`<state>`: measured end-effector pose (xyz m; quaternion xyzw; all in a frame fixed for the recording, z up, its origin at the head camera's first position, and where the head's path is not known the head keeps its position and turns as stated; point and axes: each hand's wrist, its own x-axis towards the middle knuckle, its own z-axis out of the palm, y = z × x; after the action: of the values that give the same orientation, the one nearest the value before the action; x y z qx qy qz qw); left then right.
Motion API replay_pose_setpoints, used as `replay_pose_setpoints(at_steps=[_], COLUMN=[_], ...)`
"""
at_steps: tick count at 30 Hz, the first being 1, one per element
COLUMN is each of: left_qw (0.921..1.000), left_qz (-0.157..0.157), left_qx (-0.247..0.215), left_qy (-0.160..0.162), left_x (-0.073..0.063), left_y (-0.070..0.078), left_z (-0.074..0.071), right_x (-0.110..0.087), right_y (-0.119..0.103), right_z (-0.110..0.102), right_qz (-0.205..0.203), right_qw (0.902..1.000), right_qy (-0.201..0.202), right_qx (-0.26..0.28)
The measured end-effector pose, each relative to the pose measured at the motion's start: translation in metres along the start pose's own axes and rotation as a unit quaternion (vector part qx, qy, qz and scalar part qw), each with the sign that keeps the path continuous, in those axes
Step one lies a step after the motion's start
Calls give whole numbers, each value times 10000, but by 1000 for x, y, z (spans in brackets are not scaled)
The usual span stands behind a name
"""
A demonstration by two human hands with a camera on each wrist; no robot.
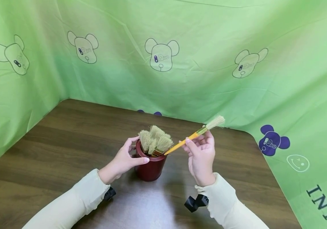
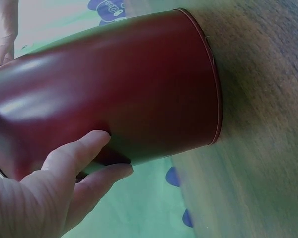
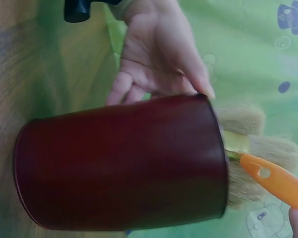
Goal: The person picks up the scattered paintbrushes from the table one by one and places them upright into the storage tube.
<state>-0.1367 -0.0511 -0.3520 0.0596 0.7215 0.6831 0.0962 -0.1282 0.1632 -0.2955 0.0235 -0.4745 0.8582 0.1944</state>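
Observation:
A dark red round holder [image 1: 149,170] stands upright on the table, with several bristle brushes [image 1: 155,138] in it, bristles up. My left hand [image 1: 124,157] grips the holder near its rim, thumb at the front; in the left wrist view its fingers curl against the red wall [image 2: 139,84]. My right hand [image 1: 202,156] pinches a paintbrush [image 1: 193,136] with an orange handle and pale bristles, slanted with its bristles up to the right. The handle's end [image 3: 260,168] is at the holder's rim; whether it touches cannot be told. Only a fingertip of the right hand shows in the right wrist view.
The brown wooden table [image 1: 66,143] spreads around the holder. Behind and beside it hangs a green cloth [image 1: 198,79] printed with mouse heads. Black camera mounts [image 1: 196,203] sit at both wrists, by the pale sleeves [image 1: 226,200].

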Motion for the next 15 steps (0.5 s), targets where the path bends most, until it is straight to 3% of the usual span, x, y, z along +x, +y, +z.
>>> replay_pose_setpoints(at_steps=[7,15], left_qw=[10000,10000], left_qz=[9,22], left_qx=[-49,-8], left_qy=[-5,-13], left_x=[0,0], left_y=[0,0], left_z=[0,-1], right_x=[-7,-6], right_y=[9,19], right_z=[4,4], right_qz=[-251,-599], right_qw=[9996,9952], right_qy=[-115,-392], right_qx=[27,-671])
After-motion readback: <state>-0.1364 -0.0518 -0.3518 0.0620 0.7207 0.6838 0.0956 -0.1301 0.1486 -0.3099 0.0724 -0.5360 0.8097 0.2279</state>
